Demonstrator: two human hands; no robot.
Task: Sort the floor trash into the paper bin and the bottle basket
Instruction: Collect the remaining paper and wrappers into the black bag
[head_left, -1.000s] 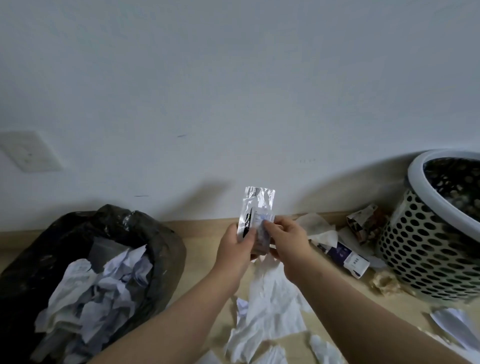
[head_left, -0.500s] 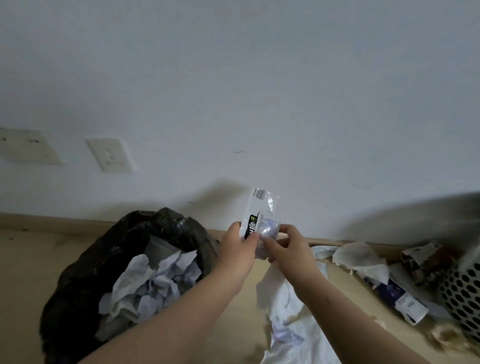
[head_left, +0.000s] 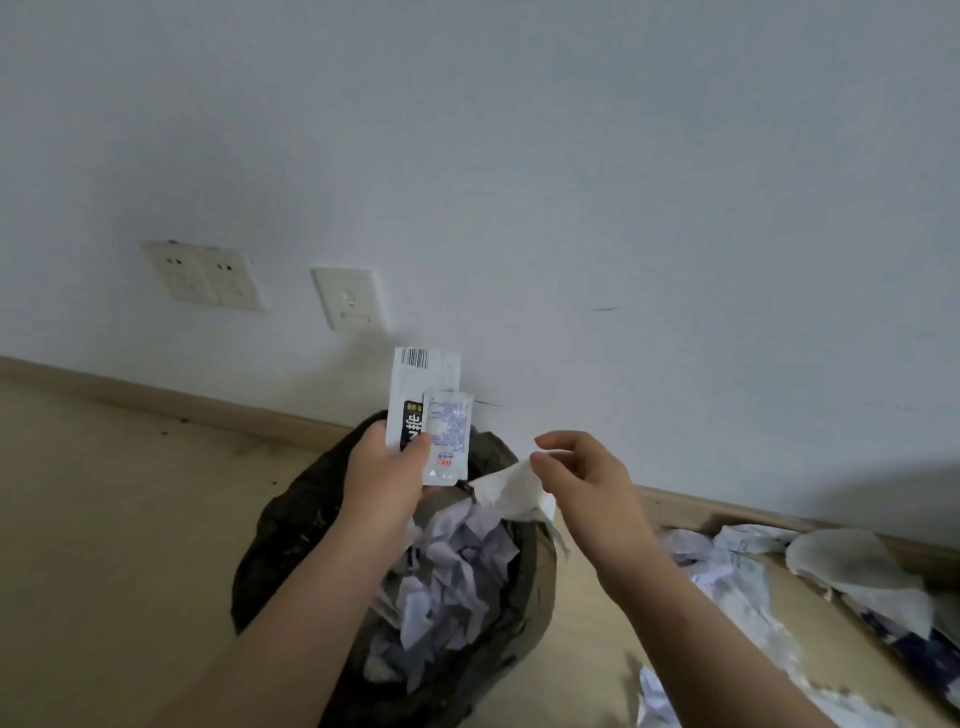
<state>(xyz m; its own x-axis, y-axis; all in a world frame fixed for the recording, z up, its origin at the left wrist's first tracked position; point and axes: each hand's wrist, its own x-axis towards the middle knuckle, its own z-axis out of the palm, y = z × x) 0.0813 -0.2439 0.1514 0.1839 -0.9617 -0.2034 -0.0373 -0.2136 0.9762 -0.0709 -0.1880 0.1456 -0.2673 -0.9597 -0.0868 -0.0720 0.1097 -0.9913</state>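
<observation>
The step in hand is a drop into the paper bin, the black-bagged one set on the floor close to the wall's foot. Crumpled white sheets are seen heaped inside it.

Two flat packets are held upright in the left grip, just above the bin's far rim. The taller one, with a barcode at its top, lies behind the smaller printed one. The left grip is clamped on their lower ends, with the thumb laid across the front.

A white tissue hangs from the right grip over the bin's right rim. It appears to be pinched lightly under the thumb, with the forefinger lifted clear. The contact itself is partly hidden, so the hold is judged rather than plainly seen.

The tissue is judged to be the piece about to go in. For that, the right grip need only be eased apart with the tissue over the bin's mouth, not over its rim, since the loose tail could catch on the bag's edge and slide out.

The packets then have to be sorted. Whether they are paper or foil cannot be told, and the basket is not in view.

More papers are left on the floor to the right of the bin, along the wall's foot, so a good part of the task is judged still to be done.
</observation>
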